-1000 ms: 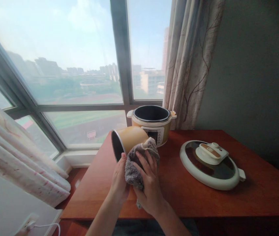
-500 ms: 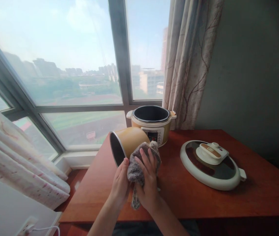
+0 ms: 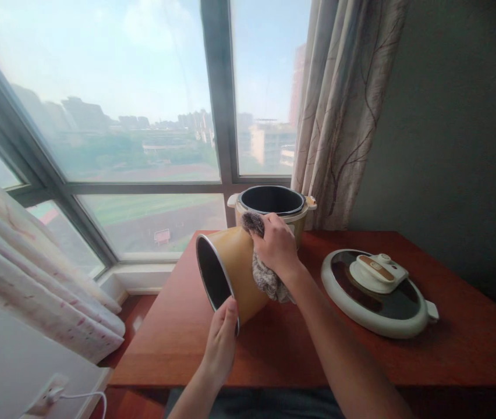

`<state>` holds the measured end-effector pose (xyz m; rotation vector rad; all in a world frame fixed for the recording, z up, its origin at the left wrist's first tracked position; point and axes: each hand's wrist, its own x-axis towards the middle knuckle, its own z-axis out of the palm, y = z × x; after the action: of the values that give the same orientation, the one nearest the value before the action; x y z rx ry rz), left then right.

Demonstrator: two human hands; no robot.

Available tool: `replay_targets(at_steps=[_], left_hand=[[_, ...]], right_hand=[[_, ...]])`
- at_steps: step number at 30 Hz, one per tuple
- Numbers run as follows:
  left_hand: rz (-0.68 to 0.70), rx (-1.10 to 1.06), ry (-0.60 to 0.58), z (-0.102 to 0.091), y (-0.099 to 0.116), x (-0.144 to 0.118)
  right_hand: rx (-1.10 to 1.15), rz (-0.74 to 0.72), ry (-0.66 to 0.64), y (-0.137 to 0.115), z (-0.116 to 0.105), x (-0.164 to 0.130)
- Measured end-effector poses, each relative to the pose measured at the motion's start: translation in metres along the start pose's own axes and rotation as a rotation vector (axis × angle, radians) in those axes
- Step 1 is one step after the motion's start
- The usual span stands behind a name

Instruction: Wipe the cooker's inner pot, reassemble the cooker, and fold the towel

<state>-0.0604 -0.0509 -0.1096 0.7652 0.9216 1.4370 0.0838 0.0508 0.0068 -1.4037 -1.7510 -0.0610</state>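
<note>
My right hand, clamped on the grey cloth, has moved up the tilted pot, bringing wiping contact to its upper side; my left hand clasps its open end near the worktop's far-left corner.

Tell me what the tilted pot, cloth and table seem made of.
The pot is probably metal: silvery rim, smooth satin gold outside, dark inside, perhaps coated. The cloth seems a soft textile, given its fuzzy surface and loose folds; the fibre is unclear. The table looks like varnished wood or veneer, judging by its reddish-brown colour and soft sheen.
</note>
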Motion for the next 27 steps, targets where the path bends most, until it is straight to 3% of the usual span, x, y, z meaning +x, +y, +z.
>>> replay_targets(at_steps=[3, 9, 13, 17, 21, 24, 27], left_hand=[[0.029, 0.021, 0.019, 0.003, -0.001, -0.001], [0.065, -0.02, 0.043, 0.019, 0.009, 0.004], [0.036, -0.147, 0.027, 0.034, 0.03, 0.014], [-0.103, -0.259, 0.061, 0.044, 0.06, 0.024], [-0.141, -0.314, -0.017, 0.052, 0.079, 0.024], [-0.105, -0.289, -0.048, 0.048, 0.074, 0.021], [-0.036, -0.179, -0.075, 0.028, 0.053, 0.017]], right_hand=[[0.032, 0.017, -0.034, -0.003, 0.001, -0.007], [0.154, -0.158, -0.025, -0.006, 0.007, -0.054], [0.18, -0.186, -0.019, -0.011, 0.016, -0.096], [0.249, -0.252, -0.02, -0.014, 0.031, -0.141], [0.272, -0.238, 0.042, -0.015, 0.04, -0.161], [0.278, -0.226, 0.088, -0.015, 0.04, -0.159], [0.302, -0.215, 0.121, -0.014, 0.039, -0.154]])
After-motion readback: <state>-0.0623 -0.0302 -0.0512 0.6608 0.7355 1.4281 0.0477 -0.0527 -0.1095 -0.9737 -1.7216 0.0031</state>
